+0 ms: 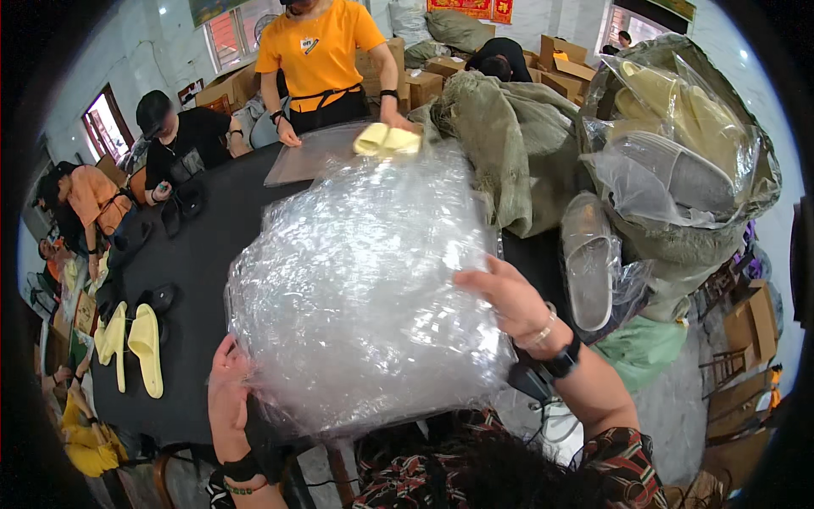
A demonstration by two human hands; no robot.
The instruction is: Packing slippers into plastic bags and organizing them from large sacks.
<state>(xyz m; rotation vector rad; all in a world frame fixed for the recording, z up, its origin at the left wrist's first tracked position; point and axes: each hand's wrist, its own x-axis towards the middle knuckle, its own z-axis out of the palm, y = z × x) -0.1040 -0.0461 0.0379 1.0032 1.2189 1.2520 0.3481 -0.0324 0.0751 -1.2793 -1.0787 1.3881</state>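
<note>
A large, thick stack of clear plastic bags [365, 288] fills the middle in front of me, crinkled and shiny. My left hand [229, 382] grips its lower left edge, fingers curled against the plastic. At the right edge, my right hand [509, 301] holds the stack too, with a finger laid over the top and the rest partly out of sight. Beyond the stack, a person in an orange shirt [318, 51] has one hand on a pair of pale yellow slides [387, 141] and the other on a flat clear plastic bag [312, 153].
Yellow slides [146, 348] lie on the black table [203, 271] at left, beside dark footwear [159, 297]. A grey slide [587, 263] rests at right. Behind it stands a woven sack [712, 237] full of bagged slides. Several other people work along the table's left side.
</note>
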